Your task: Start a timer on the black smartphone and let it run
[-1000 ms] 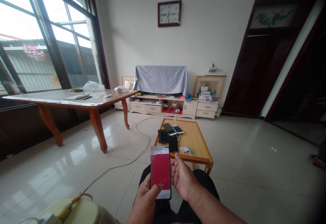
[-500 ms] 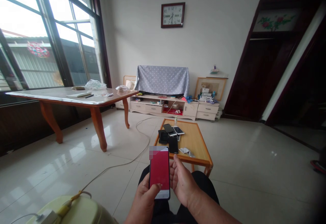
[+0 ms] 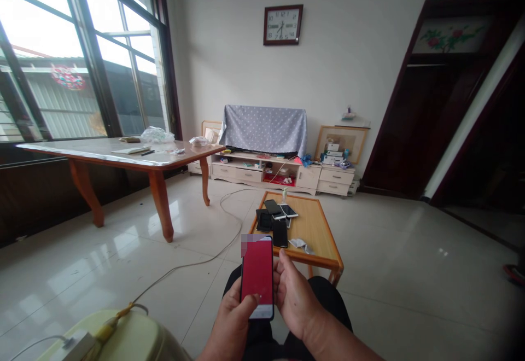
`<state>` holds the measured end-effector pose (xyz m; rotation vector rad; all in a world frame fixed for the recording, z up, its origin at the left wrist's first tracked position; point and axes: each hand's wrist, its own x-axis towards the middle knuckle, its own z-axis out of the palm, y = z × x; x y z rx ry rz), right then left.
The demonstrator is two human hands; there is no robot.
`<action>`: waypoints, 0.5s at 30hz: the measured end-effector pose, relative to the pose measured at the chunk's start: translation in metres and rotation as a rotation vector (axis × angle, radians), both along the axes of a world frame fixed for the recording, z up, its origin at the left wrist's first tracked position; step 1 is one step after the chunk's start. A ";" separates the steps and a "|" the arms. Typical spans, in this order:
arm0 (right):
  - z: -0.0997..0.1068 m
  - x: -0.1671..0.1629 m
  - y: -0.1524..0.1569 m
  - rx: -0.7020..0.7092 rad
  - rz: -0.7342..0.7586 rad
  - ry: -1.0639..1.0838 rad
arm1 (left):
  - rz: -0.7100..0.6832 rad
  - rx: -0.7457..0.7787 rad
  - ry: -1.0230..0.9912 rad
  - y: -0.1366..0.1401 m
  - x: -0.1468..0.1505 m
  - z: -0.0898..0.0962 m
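Open floor [image 3: 389, 273] left clear on the right, way ahead blocked by low table [image 3: 315, 230], its left half crowded by phones [image 3: 275, 217].

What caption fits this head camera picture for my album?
Both hands, left hand and right hand, hold a red-screened phone before a phone-strewn low table.

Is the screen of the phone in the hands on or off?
On. The phone shows a bright red screen, held by the left hand with the right hand beside it.

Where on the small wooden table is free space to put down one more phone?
The small table is bare on its right half and far right corner. Its left side is crowded by the phone pile; crumpled wrappers sit near the front edge.
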<state>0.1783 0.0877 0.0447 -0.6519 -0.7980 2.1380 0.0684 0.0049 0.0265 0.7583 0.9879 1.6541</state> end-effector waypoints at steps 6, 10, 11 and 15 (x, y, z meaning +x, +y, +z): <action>-0.001 -0.001 -0.001 -0.008 0.004 -0.009 | 0.007 -0.009 -0.019 -0.001 0.000 0.002; -0.001 -0.002 -0.001 -0.014 0.002 -0.005 | -0.006 0.004 -0.021 -0.001 0.000 -0.001; -0.001 -0.002 -0.001 -0.015 0.005 -0.005 | -0.010 0.006 -0.023 -0.001 0.000 -0.003; -0.001 -0.002 0.000 -0.023 0.018 -0.005 | -0.009 0.020 -0.029 0.000 0.000 -0.008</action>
